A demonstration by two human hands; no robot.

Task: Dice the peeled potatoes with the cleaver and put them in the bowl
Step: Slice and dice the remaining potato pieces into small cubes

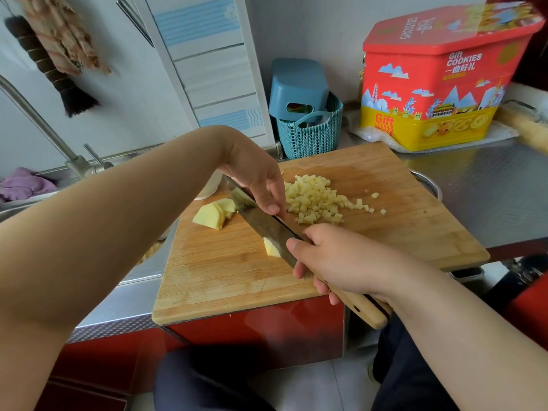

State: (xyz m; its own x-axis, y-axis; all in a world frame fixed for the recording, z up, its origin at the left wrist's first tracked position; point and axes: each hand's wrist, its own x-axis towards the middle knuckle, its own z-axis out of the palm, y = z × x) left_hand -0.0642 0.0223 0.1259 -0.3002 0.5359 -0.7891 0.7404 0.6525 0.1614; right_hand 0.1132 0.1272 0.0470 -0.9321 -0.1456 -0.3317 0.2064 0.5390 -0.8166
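the right hand [335,259] grips the wooden-handled steel cleaver [267,223]; its blade runs diagonally away. the left hand [261,185], fingers relaxed, rests on the spine. the pale diced potato pile [314,200] lies just right of the blade on the bamboo cutting board [385,221].

From my seat the picture is bright and evenly lit by soft daylight, so shadows are faint; only a thin one sits under the cleaver [264,222] on the cutting board [385,203]. I see a pale sheen on the steel counter [489,185]. The wide lens bows the edges: the wall tiles [207,69] lean, and the cookie tin [439,81] smears at its top corner. The near forearms look slightly soft.
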